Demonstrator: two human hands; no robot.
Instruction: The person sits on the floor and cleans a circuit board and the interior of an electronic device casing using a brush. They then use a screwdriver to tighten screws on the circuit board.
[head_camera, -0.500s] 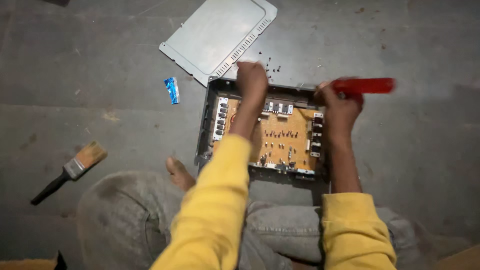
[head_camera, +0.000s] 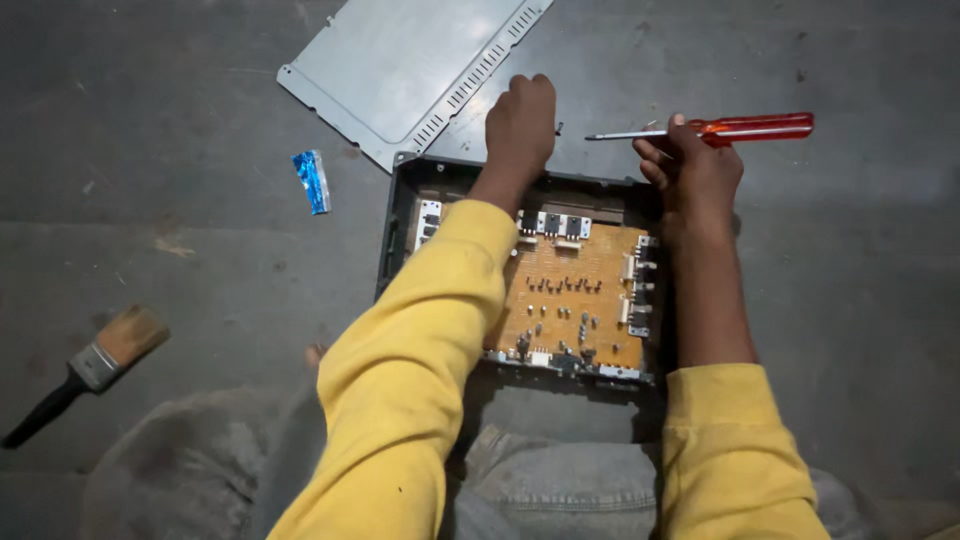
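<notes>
1 small crumpled blue foil wrapper (head_camera: 311, 181) on the grey floor, left of the open case (head_camera: 392, 225)

— What's the right hand (head_camera: 695, 175) got?
— A red-handled screwdriver (head_camera: 715, 128), lying level, tip pointing left.
— And the left hand (head_camera: 520, 125)?
— Fist down on the floor (head_camera: 850, 300), just past the far rim of the open black case (head_camera: 400, 200) with its orange circuit board (head_camera: 575, 295).
— Anything nearby?
— A grey metal cover (head_camera: 400, 60), a blue wrapper (head_camera: 311, 180), a paintbrush (head_camera: 90, 370).

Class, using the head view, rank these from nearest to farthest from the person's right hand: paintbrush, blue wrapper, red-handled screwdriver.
1. Red-handled screwdriver: held in the right hand.
2. Blue wrapper: on the floor, left of the open case.
3. Paintbrush: far left, lower on the floor.
</notes>
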